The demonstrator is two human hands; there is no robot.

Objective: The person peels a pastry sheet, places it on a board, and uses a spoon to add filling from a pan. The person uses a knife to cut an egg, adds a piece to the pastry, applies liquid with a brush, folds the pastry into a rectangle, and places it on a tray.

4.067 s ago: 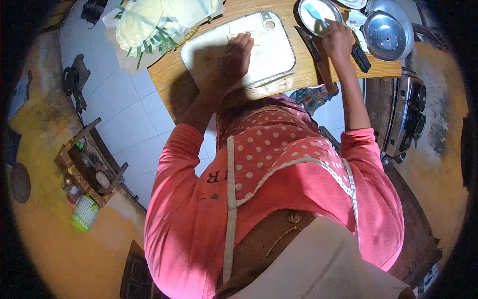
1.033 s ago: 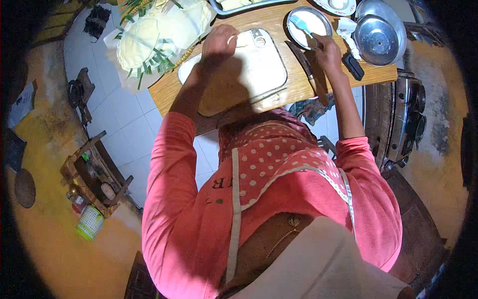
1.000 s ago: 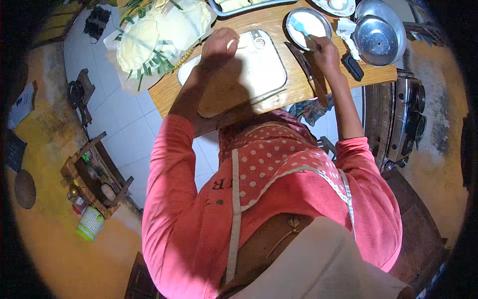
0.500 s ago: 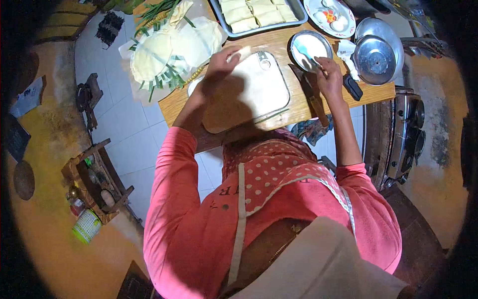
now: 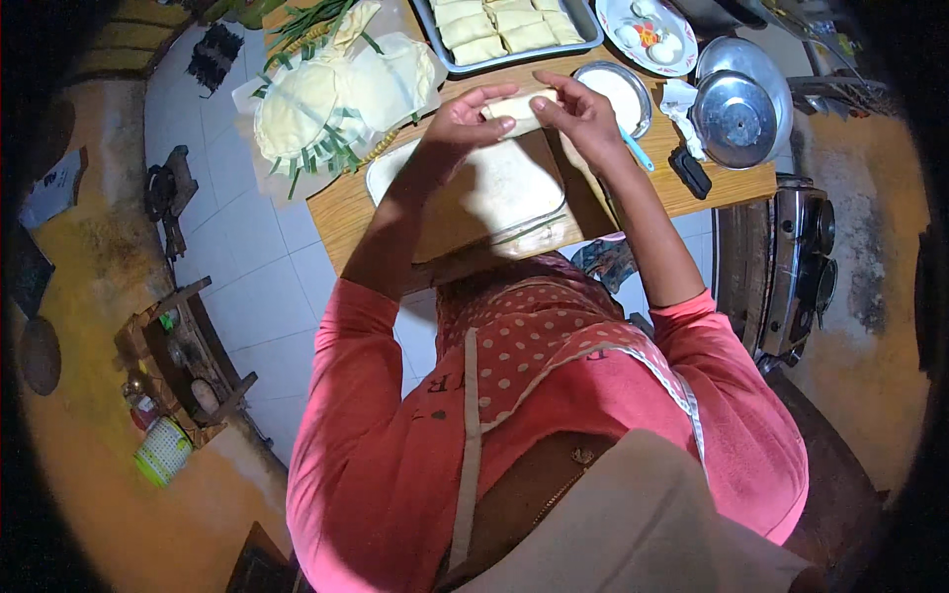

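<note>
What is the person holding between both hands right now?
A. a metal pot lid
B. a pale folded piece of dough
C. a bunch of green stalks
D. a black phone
B: the left hand and right hand together pinch a pale folded piece of dough above the white cutting board; the metal pot lid lies untouched on the table.

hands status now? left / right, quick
Left hand: closed on one end of the pale folded dough piece.
Right hand: closed on its other end.
</note>
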